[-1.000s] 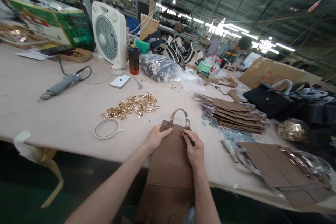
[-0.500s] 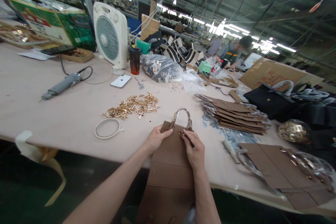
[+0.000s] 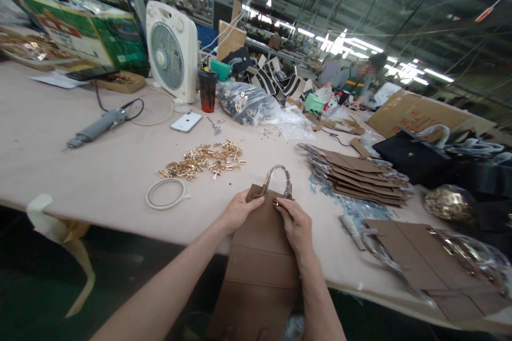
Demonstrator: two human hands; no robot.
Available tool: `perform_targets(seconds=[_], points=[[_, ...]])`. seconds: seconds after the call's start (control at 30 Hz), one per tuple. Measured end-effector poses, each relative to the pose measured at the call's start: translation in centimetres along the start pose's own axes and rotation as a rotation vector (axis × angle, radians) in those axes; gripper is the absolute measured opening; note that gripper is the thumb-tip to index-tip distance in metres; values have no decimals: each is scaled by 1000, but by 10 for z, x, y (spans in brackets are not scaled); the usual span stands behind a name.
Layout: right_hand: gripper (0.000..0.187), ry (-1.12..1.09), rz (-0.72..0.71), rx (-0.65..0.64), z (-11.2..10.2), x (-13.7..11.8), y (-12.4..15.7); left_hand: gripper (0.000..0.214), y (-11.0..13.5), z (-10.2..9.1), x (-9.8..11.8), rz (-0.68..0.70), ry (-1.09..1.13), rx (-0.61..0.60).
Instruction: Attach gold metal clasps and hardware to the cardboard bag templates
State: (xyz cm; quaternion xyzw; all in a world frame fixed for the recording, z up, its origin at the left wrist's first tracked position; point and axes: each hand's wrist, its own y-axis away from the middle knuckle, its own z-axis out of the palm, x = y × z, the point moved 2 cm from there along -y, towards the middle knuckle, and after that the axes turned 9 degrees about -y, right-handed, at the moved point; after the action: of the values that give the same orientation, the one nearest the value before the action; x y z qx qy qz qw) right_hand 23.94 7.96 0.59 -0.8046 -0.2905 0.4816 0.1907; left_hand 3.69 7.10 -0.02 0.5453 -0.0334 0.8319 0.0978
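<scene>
A brown leather bag panel [image 3: 262, 256] hangs over the table's near edge, with a plastic-wrapped handle [image 3: 279, 177] at its top. My left hand [image 3: 238, 209] grips the panel's upper left corner, fingers closed on it. My right hand [image 3: 295, 226] pinches a small gold metal fitting [image 3: 276, 202] at the panel's top edge, just below the handle. A heap of gold metal fittings [image 3: 202, 159] lies on the table beyond my left hand. Beside it lies a white ring of tape [image 3: 166, 193].
A stack of brown panels [image 3: 356, 176] and further panels [image 3: 424, 261] lie to the right. A grey power tool [image 3: 98, 126], white phone [image 3: 186, 122], cup [image 3: 207, 91] and fan [image 3: 172, 50] stand at the back left. A person [image 3: 354, 82] works at the far end.
My hands have stayed on the panel with only slight finger shifts at the gold fitting. The view has drifted a little.
</scene>
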Motion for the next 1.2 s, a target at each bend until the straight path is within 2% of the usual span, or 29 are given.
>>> perform_targets(seconds=[0.47, 0.83, 0.93, 1.03, 1.13, 1.2], points=[[28, 18, -30, -31, 3, -5, -1, 42, 1, 1, 4, 44, -98, 5], [33, 51, -55, -183, -4, -4, -9, 43, 1, 2, 5, 51, -145, 12], [35, 48, -28, -267, -6, -4, -11, 38, 0, 0, 4, 75, -245, 29], [33, 57, 1, -273, -4, 0, -10, 33, 0, -1, 4, 151, -432, 111], [28, 65, 8, -239, 1, 4, -6, 58, 6, 2, 3, 254, -685, 282], [27, 66, -2, -227, 4, 5, -3, 63, 12, 7, 2, 347, -862, 330]])
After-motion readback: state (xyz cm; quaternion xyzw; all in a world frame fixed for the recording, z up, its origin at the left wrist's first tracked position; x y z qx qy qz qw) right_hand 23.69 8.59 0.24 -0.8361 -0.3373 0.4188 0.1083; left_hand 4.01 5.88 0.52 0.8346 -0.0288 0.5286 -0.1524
